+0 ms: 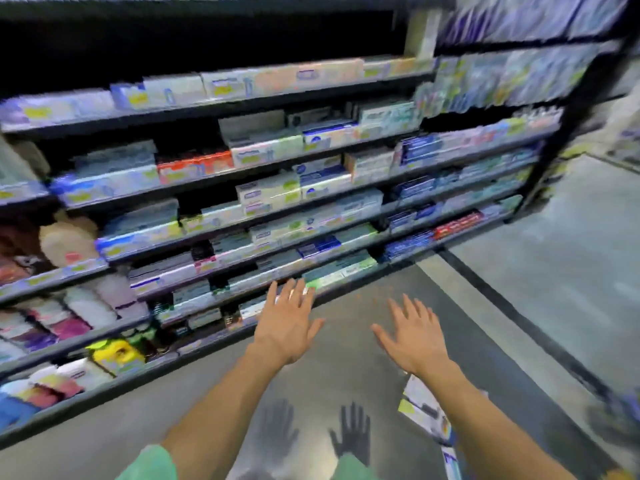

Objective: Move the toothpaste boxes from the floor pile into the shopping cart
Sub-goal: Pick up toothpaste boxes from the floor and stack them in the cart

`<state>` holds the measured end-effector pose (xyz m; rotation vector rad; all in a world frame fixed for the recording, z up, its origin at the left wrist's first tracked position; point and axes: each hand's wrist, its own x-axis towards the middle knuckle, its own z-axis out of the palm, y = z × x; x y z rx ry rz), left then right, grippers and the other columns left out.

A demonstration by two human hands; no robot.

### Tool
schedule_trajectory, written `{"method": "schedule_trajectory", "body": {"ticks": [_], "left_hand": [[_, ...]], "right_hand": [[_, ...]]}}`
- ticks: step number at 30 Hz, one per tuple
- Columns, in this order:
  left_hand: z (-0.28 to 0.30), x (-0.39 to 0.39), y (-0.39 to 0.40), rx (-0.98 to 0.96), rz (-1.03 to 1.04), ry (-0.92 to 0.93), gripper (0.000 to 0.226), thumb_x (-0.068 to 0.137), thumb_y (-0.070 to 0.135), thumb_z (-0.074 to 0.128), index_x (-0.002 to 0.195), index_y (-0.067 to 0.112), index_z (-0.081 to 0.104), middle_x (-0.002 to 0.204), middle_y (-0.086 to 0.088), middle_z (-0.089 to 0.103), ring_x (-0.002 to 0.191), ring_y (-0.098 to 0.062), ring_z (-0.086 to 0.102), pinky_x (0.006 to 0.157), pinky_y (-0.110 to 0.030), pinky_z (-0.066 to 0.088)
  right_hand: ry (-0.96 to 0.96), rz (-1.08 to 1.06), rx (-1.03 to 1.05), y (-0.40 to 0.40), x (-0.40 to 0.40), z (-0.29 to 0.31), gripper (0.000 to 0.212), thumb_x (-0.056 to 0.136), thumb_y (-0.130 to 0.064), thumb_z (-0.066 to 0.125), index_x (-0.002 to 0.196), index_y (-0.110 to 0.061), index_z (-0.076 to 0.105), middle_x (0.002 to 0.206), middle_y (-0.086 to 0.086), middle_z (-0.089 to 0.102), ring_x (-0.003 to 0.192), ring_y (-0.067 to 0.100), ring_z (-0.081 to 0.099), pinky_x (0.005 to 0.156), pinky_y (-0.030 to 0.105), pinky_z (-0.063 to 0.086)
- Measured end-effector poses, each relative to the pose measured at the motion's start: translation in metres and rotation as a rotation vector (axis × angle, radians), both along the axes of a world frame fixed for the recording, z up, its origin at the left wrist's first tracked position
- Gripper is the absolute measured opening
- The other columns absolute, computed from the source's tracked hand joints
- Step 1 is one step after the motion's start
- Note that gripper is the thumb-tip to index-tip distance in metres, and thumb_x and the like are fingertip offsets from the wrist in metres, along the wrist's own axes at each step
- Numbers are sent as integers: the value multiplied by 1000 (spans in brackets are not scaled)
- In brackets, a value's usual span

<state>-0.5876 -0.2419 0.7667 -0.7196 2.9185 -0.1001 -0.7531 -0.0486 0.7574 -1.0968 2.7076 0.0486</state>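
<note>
L hand (287,327) & R hand (414,336) both stretched out in front, palms down, fingers straight & spread, nothing in either. They hang above the grey floor (346,372), well apart from each other; two hand shadows (313,433) on the floor under them. Toothpaste boxes (420,408) lie on the floor low right, partly hidden by the R forearm; count unclear w/ blur. Green sleeves (152,462) at bottom edge. Beyond the L fingertips, long store shelves (242,188) stacked w/ boxed products run across the frame. Whole view motion-blurred.
</note>
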Motion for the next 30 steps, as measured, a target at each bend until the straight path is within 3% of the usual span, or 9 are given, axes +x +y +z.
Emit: {"method": "schedule_trajectory", "body": {"ticks": [3, 7, 10, 14, 18, 22, 25, 28, 30], "left_hand": [[-7, -46, -1, -1, -97, -4, 75, 101, 64, 11, 161, 19, 11, 169, -8, 9, 156, -26, 5, 124, -52, -1], [-18, -100, -16, 41, -188, -46, 92, 86, 68, -12, 161, 18, 6, 170, -7, 5, 156, -27, 2, 125, -52, -3], [-31, -144, -32, 56, -271, -56, 78, 99, 65, 4, 162, 19, 4, 170, -7, 3, 156, -26, 1, 125, -52, -3], [-45, -201, -52, 57, -400, -95, 87, 91, 68, -8, 162, 18, 4, 170, -7, 3, 156, -26, 2, 125, -52, -2], [-58, -250, -69, 91, -532, -148, 76, 103, 61, 11, 162, 16, -1, 170, -8, -1, 156, -25, 0, 125, -51, 0], [-82, -297, -76, 86, -650, -190, 73, 104, 58, 14, 162, 15, -1, 170, -8, -1, 156, -25, 1, 125, -50, -2], [-112, -337, -74, 126, -732, -151, 74, 102, 58, 18, 160, 12, 21, 167, -12, 19, 153, -29, 22, 123, -51, 6], [-156, -375, -65, 176, -816, -171, 74, 92, 56, 31, 136, 4, 61, 141, -22, 58, 127, -37, 58, 110, -57, 36], [-196, -394, -55, 166, -832, -206, 72, 88, 53, 33, 132, 5, 64, 137, -21, 60, 125, -37, 60, 107, -59, 42]], "right_hand": [[3, -113, 10, 20, -28, -4, 85, 93, -77, 18, 161, -26, 16, 169, 8, 13, 154, 29, 13, 125, 46, 13], [-52, -257, 22, 26, -54, -10, 124, 64, -91, -22, 161, -25, 15, 169, 8, 11, 155, 28, 10, 125, 44, 9], [-56, -359, 44, 25, -75, -18, 88, 91, -79, 10, 161, -26, 12, 169, 7, 8, 155, 29, 9, 126, 46, 8], [-77, -498, 80, 18, -103, -28, 81, 96, -73, 22, 161, -26, 13, 169, 7, 10, 155, 29, 11, 125, 46, 10], [-106, -625, 76, 9, -122, -35, 82, 96, -74, 21, 161, -25, 17, 168, 8, 15, 154, 29, 16, 125, 45, 13], [-132, -726, 81, 2, -143, -52, 106, 75, -81, -5, 160, -23, 19, 168, 9, 16, 154, 29, 16, 125, 45, 15], [-161, -766, 115, 1, -160, -77, 109, 70, -79, -8, 160, -22, 17, 168, 10, 13, 154, 29, 14, 125, 45, 14], [-218, -797, 126, 7, -183, -123, 111, 68, -78, -6, 160, -20, 13, 169, 10, 9, 154, 30, 12, 125, 45, 13], [-246, -794, 137, 14, -199, -166, 111, 68, -78, -6, 161, -20, 10, 169, 9, 4, 155, 29, 8, 125, 46, 10]]}}
